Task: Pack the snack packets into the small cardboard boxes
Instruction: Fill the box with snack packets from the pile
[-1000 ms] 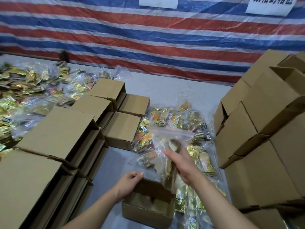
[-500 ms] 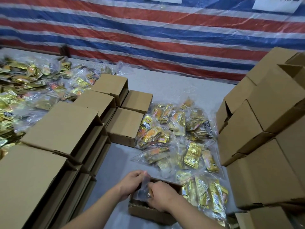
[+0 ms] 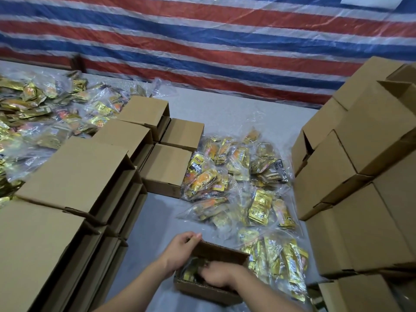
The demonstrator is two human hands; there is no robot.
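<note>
A small open cardboard box (image 3: 209,290) stands on the grey table close to me. Inside it lies a clear bag of gold snack packets (image 3: 189,273), mostly covered by my right hand (image 3: 221,275). That hand reaches down into the box with its fingers curled over the bag; it is blurred. My left hand (image 3: 181,249) grips the box's far left wall at the corner, thumb and fingers around the rim. More clear bags of gold and orange packets (image 3: 245,188) lie in a loose pile just beyond and to the right of the box.
Stacks of closed cardboard boxes (image 3: 74,174) line the left side, with two single boxes (image 3: 166,167) behind them. A taller stack of boxes (image 3: 360,176) rises on the right. Another heap of packet bags (image 3: 36,113) covers the far left. A striped tarp (image 3: 202,41) hangs behind.
My right hand lowered the bag from above the pile down into the box and now sits inside it. My left hand stayed on the box's far left corner.
</note>
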